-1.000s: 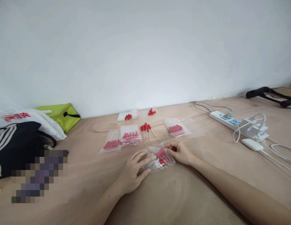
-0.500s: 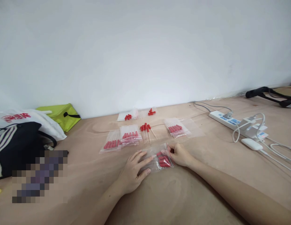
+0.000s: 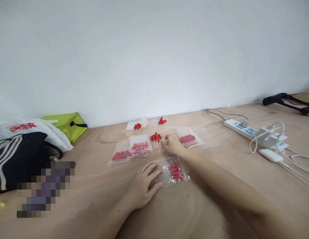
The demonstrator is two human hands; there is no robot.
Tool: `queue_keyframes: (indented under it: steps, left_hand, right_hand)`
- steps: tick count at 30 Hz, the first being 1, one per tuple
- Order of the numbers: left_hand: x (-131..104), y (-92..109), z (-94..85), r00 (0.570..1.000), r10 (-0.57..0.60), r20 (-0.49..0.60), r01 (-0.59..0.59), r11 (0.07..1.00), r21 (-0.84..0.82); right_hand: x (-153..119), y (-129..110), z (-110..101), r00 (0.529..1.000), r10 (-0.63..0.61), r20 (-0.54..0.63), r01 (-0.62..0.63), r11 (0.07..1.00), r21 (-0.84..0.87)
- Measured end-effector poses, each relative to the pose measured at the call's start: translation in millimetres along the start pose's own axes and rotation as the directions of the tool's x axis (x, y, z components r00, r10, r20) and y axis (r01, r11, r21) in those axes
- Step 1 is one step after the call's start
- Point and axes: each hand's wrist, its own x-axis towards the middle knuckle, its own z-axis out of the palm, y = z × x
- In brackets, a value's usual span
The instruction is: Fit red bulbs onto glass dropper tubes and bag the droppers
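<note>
My left hand [image 3: 144, 186] lies flat with its fingers spread on the left part of a clear zip bag [image 3: 164, 179]. Inside that bag are several red-tipped sticks [image 3: 175, 171], their red ends toward the right. My right hand [image 3: 173, 144] has its fingers pinched at the rightmost loose red-tipped stick [image 3: 162, 139], by its pale shaft; the fingertips are partly hidden. Beside it, several more loose wooden sticks with red tips [image 3: 155, 136] lie together, red ends away from me.
Filled zip bags lie at left [image 3: 120, 154], centre [image 3: 139, 146] and right [image 3: 186, 136]. Red pieces [image 3: 137, 126] rest on bags by the wall. A power strip [image 3: 240, 129] with cables stands right. At left are a black bag [image 3: 20, 159], a white plastic bag [image 3: 49, 132] and a green bag [image 3: 72, 124].
My right hand has let go of the zip bag's right edge and moved away from me to the loose sticks. My left hand stays on the bag.
</note>
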Motion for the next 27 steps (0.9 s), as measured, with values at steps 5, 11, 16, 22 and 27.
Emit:
queue_keyframes:
  steps: [5, 11, 16, 22, 27]
  left_hand:
    - [-1.4, -0.8, 0.6, 1.0, -0.009, 0.023, 0.009, 1.0, 0.004]
    - [-1.0, 0.6, 0.4, 0.999, -0.012, 0.035, 0.013, 1.0, -0.007]
    - [1.5, 1.0, -0.4, 0.999, -0.015, 0.035, 0.015, 1.0, -0.005]
    - [1.4, 2.2, -1.9, 0.999, -0.02, 0.05, 0.02, 1.0, -0.002]
    - [1.1, 2.5, -1.9, 0.998, -0.022, 0.059, 0.022, 1.0, 0.015]
  right_hand:
    - [25.1, -18.1, 12.9, 0.994, 0.085, 0.071, -0.083, 0.996, -0.03]
    - [0.1, 5.7, -10.5, 1.0, 0.027, 0.005, -0.027, 0.999, 0.035]
    - [-54.9, 51.0, -23.1, 0.971, 0.121, -0.207, 0.037, 0.777, 0.629]
    - [-82.9, 68.2, -11.9, 0.905, 0.355, -0.237, 0.044, 0.476, 0.879]
    - [-78.3, 64.4, -1.7, 0.919, 0.32, -0.229, 0.077, 0.425, 0.902]
